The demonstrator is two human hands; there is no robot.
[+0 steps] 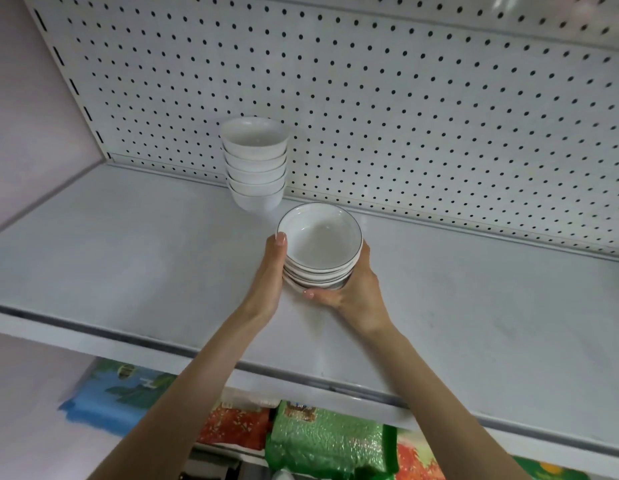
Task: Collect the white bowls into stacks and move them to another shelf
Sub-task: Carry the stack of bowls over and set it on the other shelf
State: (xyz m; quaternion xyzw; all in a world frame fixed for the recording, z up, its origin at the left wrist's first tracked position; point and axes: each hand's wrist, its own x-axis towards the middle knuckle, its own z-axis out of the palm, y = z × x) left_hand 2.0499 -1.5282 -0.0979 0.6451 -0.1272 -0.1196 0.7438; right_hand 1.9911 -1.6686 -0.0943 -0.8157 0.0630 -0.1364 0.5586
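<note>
Pegboard shelf (128, 254), tall bowl stack (255, 164) behind held stack (318, 251)

Left arm: bare, stretched up and forward from the lower left.
Left hand (270, 271): cups the left side of the bowl stack (318, 240), thumb lying straight up to the top rim; fingers hidden.
Right arm: bare, stretched in from the lower right.
Right hand (358, 289): wraps the stack's right side, thumb curled across its near lower edge.

There is only one view, from the head, facing forward and down to the white shelf (128, 258), quite near. The pegboard back (439, 116) fills the upper frame; the camera seems slightly tilted.
</note>
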